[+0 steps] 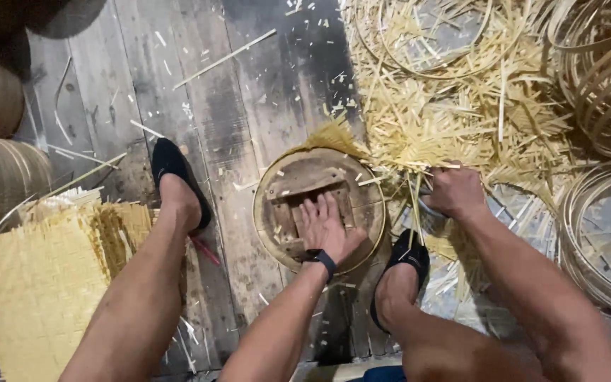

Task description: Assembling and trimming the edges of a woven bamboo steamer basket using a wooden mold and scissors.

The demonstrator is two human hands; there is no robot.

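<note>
- Baskets at the far left are cut off by the frame edge, and the woven mat (40, 283) below them runs out of view at the bottom corner.
- Bare plank floor (249, 92) lies open beyond my left foot (178, 187), scattered only with loose chips and a few long slivers.
- Left hand (327, 226) rests flat, palm down and fingers spread, on the wooden block inside the round wooden form (318, 209); that grip is open and has hold of nothing, only pressing.
- Right hand (455, 191) is curled closed on a bunch of bamboo strips (413, 194) just beside the form's right rim; the fingertips are hidden under the hand.
- Right foot (406, 265) sits just below that bunch, between my forearms.
- Heaped bamboo strips crowd the whole right side, with coiled bamboo hoops (599, 233) cut off at the right edge, so little free floor shows there.
</note>
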